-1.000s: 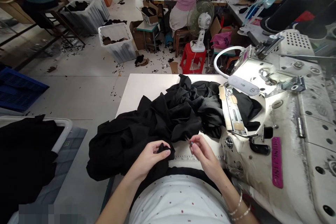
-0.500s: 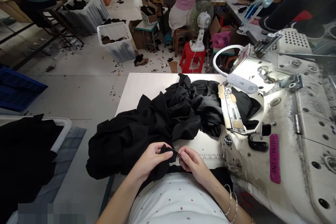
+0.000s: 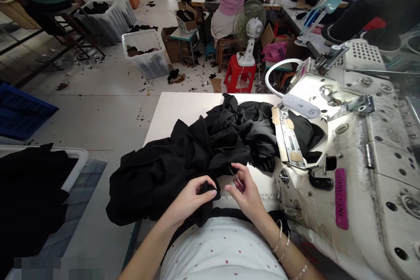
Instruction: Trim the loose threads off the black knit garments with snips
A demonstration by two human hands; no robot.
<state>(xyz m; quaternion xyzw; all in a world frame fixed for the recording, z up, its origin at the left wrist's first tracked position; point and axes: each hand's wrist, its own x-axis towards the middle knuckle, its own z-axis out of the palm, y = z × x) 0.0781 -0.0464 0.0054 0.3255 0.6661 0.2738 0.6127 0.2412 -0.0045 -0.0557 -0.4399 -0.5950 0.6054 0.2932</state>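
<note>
Black cloth [image 3: 177, 162] lies in a crumpled heap over the white table and hangs down near my lap. My left hand [image 3: 195, 194] pinches an edge of it between thumb and fingers at the heap's near side. Just to the right, my right hand [image 3: 247, 190] holds a pair of small thread snips [image 3: 236, 176], their thin metal tips pointing up and left, apart from the pinched edge. The thumb stands away from the fingers, which curl around the snips. The far end of the heap reaches the sewing machine [image 3: 357, 148] at the right.
A printed ruler [image 3: 262, 197] runs along the table [image 3: 167, 109]. A white bin [image 3: 77, 153] of black cloth stands at the left, near a blue crate [image 3: 24, 111]. Beyond the table are a fan [image 3: 251, 35] on a red stool [image 3: 240, 74] and a seated person in pink.
My right hand has drawn away from the left, moving slightly right and up with the snips, and its thumb has spread. My left hand keeps its pinch on the cloth.
</note>
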